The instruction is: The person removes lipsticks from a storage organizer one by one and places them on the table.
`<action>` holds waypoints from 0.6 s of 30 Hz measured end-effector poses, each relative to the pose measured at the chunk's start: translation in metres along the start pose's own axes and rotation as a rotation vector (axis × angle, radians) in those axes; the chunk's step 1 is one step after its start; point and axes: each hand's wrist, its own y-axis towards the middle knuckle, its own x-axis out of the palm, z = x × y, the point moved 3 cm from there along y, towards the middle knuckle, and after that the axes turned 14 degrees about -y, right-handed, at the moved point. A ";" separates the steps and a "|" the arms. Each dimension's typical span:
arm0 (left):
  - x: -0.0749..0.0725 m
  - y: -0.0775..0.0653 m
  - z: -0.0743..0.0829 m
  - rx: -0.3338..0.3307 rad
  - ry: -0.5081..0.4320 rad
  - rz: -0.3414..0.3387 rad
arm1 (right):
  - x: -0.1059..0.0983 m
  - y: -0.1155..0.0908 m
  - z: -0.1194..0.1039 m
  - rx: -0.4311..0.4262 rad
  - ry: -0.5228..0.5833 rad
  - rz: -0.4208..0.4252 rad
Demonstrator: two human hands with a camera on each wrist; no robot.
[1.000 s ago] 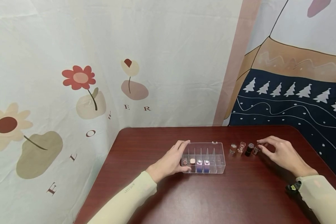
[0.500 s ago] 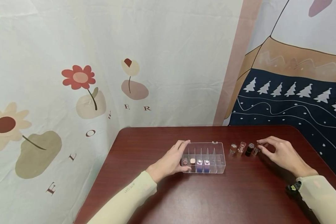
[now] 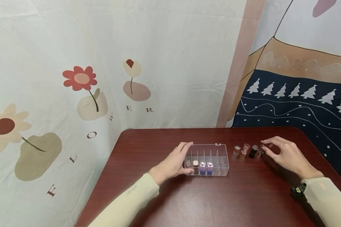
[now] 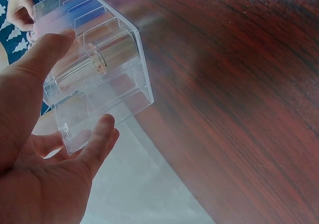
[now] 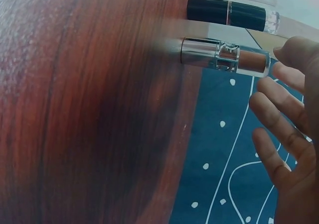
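Observation:
My left hand (image 3: 174,160) grips the left end of a clear compartment box (image 3: 226,161), thumb at the front and fingers behind. Its front row holds two purple-blue tubes (image 3: 202,169), a beige-topped item (image 3: 195,163) and a clear-capped lipstick tube (image 4: 97,59) at the left. On the right, my right hand (image 3: 284,154) hovers with spread fingers at the top of an upright silver lipstick tube (image 5: 224,56) with a clear cap. In the right wrist view its thumb and index tips lie just off the cap's end; I cannot make out contact.
Beside the silver tube stands a black lipstick tube (image 3: 253,152). Farther left come a clear-topped tube (image 3: 245,149) and another short tube (image 3: 236,150). The dark red table (image 3: 238,195) ends at a printed cloth (image 3: 170,78) hanging behind it.
My right hand has lifted very slightly at the silver lipstick tube. The left hand and the box have stayed where they were.

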 end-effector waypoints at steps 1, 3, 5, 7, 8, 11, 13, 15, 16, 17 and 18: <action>0.000 0.000 0.000 0.000 -0.001 0.000 | 0.000 0.000 0.000 0.002 0.000 0.001; 0.000 0.000 0.000 0.003 -0.002 0.001 | -0.001 0.001 -0.001 0.010 0.001 0.002; 0.000 0.000 0.000 0.004 -0.001 0.001 | -0.003 0.001 -0.002 0.012 -0.004 0.003; 0.000 0.000 0.000 0.004 0.000 0.001 | -0.004 0.002 -0.003 0.015 -0.007 0.003; 0.000 0.000 0.000 0.004 0.001 0.001 | -0.004 0.002 -0.003 0.015 -0.010 0.003; 0.000 0.000 0.000 0.006 -0.004 0.001 | -0.006 0.002 -0.004 0.010 -0.017 0.002; 0.000 0.000 -0.001 0.007 -0.006 0.002 | -0.006 0.002 -0.005 0.005 -0.020 0.002; 0.000 0.000 -0.001 0.007 -0.007 0.003 | -0.007 0.003 -0.007 0.001 -0.023 0.003; 0.000 0.000 -0.001 0.007 -0.007 0.002 | -0.008 0.003 -0.008 -0.002 -0.024 0.005; 0.000 0.000 -0.001 0.007 -0.005 0.002 | -0.008 0.003 -0.009 -0.004 -0.025 0.006; 0.001 0.000 -0.001 0.006 -0.004 0.002 | -0.009 0.004 -0.010 -0.008 -0.026 0.008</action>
